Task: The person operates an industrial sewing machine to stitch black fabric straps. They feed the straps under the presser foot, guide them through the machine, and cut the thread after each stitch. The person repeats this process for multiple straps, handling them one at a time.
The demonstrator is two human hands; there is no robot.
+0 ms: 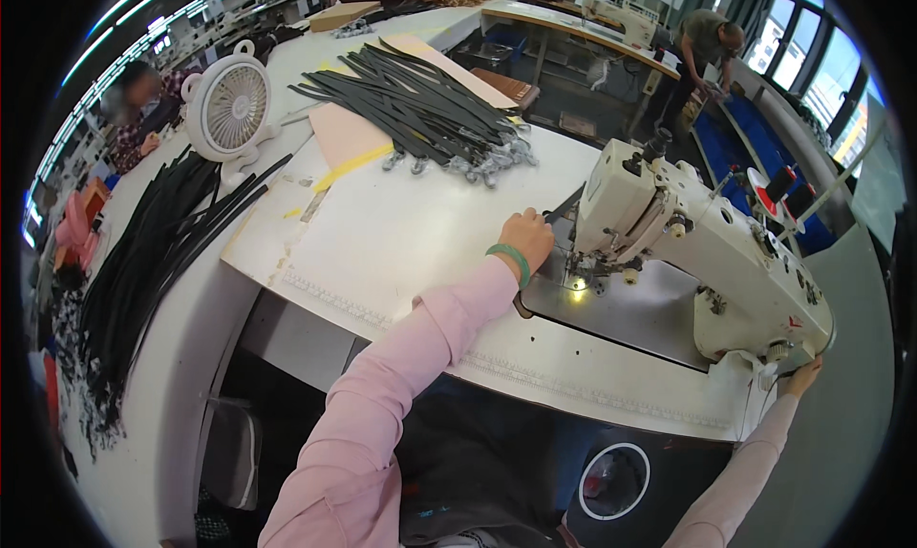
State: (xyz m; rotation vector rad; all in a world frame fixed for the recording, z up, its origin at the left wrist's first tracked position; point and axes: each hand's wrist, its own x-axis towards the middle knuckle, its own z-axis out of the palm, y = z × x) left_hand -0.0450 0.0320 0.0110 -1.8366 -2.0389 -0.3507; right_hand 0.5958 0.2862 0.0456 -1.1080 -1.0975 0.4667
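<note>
My left hand (pixel 525 240), a green bangle at its wrist, is closed on a dark strap (pixel 564 202) at the left of the white sewing machine (pixel 726 242), beside the needle area, where a small light glows over the metal bed (pixel 626 319). My right hand (pixel 802 376) is at the machine's far right end, its fingers curled on the handwheel (pixel 823 333), partly hidden. Behind my left hand, a bundle of black straps with clear-wrapped ends (pixel 411 99) lies across pale pink board (pixel 344 142) on the white table (pixel 334 252).
A white fan (pixel 232 104) stands at the left beside more black straps (pixel 143 262). Thread spools (pixel 778 190) stand behind the machine. A seated person (pixel 138 118) works at the left; another person (pixel 702 61) bends over blue racks at the back right. A round opening (pixel 614 481) shows below the table edge.
</note>
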